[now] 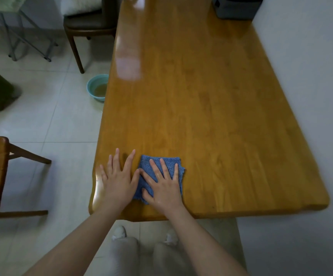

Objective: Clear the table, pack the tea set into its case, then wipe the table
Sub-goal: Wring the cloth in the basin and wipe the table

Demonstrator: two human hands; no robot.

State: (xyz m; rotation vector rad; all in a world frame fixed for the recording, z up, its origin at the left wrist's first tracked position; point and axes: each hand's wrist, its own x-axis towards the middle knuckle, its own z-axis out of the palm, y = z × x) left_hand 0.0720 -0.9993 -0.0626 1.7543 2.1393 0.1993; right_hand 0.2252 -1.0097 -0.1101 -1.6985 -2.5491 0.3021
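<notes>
Blue cloth (160, 177) under flat right hand (164, 188), left hand (119, 180) splayed beside, table (211, 116).

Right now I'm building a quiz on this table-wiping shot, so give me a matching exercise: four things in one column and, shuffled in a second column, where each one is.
Things:
1. blue cloth
2. grey case
3. teal basin
4. left hand

Places:
A. on the floor beside the table's left edge
B. at the table's far end, by the wall
C. flat on bare wood near the table's near left corner
D. on the table under the right hand

Pairs: 1-D, 2-B, 3-A, 4-C
</notes>
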